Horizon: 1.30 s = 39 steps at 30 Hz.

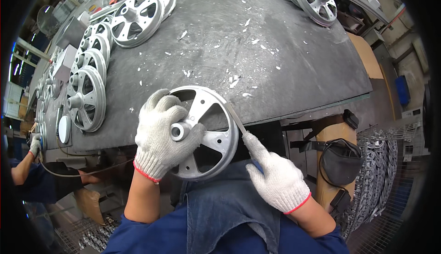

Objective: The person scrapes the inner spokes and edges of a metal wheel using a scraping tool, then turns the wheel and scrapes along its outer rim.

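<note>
A grey cast metal wheel with wide spokes and a raised hub stands tilted at the table's near edge, its lower part against my apron. My left hand, in a white knitted glove with a red cuff, grips it from the left, with fingers and thumb around the hub. Gloved the same way, my right hand is closed on a narrow flat metal file, its index finger stretched along it. The file lies against the wheel's right rim. A bit of blue handle shows under the fingers.
White flakes litter the dark table. More wheels lean in a row on the left and stand at the far right. A black pouch hangs right of me. At far left, a co-worker's gloved hand shows.
</note>
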Tool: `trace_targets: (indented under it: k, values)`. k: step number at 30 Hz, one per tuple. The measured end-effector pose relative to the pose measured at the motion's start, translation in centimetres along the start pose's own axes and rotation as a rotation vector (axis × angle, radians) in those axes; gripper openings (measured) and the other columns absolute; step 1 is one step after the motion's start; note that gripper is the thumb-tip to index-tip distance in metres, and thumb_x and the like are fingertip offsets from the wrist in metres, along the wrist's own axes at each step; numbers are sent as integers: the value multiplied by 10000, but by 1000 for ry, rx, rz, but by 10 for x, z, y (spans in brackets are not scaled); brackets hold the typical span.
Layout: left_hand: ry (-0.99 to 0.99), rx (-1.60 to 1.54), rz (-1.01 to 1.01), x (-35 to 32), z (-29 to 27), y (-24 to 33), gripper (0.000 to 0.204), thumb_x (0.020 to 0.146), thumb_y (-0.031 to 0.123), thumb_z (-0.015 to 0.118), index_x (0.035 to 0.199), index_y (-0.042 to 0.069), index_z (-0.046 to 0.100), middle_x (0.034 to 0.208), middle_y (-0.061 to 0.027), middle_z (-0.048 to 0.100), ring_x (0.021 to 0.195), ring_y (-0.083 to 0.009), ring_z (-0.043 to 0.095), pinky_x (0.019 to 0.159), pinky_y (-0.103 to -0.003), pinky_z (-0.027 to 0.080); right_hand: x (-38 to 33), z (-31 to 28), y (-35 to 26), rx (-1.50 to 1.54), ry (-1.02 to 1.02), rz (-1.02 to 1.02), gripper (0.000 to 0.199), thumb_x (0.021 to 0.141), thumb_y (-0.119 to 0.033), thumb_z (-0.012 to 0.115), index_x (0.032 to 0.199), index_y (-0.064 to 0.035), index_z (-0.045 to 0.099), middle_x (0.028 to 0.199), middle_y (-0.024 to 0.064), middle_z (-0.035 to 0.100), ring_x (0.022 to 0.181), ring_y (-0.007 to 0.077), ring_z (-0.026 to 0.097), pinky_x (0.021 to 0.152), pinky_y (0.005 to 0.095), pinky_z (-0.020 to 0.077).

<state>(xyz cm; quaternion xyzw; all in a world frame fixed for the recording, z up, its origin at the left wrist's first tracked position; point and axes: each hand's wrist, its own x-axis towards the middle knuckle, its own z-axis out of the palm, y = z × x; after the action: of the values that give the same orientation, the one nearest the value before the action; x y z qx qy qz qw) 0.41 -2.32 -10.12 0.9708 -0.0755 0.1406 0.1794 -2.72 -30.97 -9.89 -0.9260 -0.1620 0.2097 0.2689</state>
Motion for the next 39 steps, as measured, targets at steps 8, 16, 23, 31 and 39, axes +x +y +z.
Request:
trace_targets:
  k: [8, 16, 23, 31, 39]
  values:
    - [11, -39, 8, 0, 1, -1, 370, 700, 238, 898, 970, 1, 811, 1091, -168, 749, 1264, -443, 667, 1076, -545, 544, 10, -20, -2, 695, -246, 237, 773, 1033, -171, 699, 1742, -192, 393, 1411, 332, 709, 858, 472, 771, 824, 531, 645]
    - [-49, -5, 16, 3, -9, 1, 592, 705, 275, 918, 1229, 24, 805, 1191, -188, 767, 1332, -435, 654, 1145, -546, 503, -5, -3, -12, -56, -26, 31, 720, 1059, -244, 688, 1729, -288, 428, 963, 239, 716, 733, 415, 754, 696, 526, 640]
    - [-89, -38, 68, 3, -10, -4, 680, 693, 297, 931, 1304, 32, 795, 1219, -183, 770, 1340, -414, 655, 1189, -528, 461, -7, -4, -12, -141, -35, 31, 728, 1059, -238, 682, 1734, -307, 416, 876, 215, 679, 692, 430, 737, 648, 544, 630]
    - [-138, -135, -43, 5, -8, 6, 629, 727, 241, 867, 1296, -14, 786, 1189, -192, 769, 1302, -394, 664, 1224, -551, 423, -4, -10, -8, -28, -60, 11, 729, 1070, -228, 658, 1745, -281, 387, 886, 236, 703, 727, 442, 747, 680, 552, 637]
    - [-101, -217, -104, 2, -6, 9, 613, 736, 220, 841, 1301, -13, 789, 1120, -176, 765, 1300, -401, 666, 1295, -607, 331, 3, -18, 3, 56, -131, 4, 719, 1084, -236, 629, 1749, -332, 372, 922, 257, 713, 792, 464, 759, 749, 569, 646]
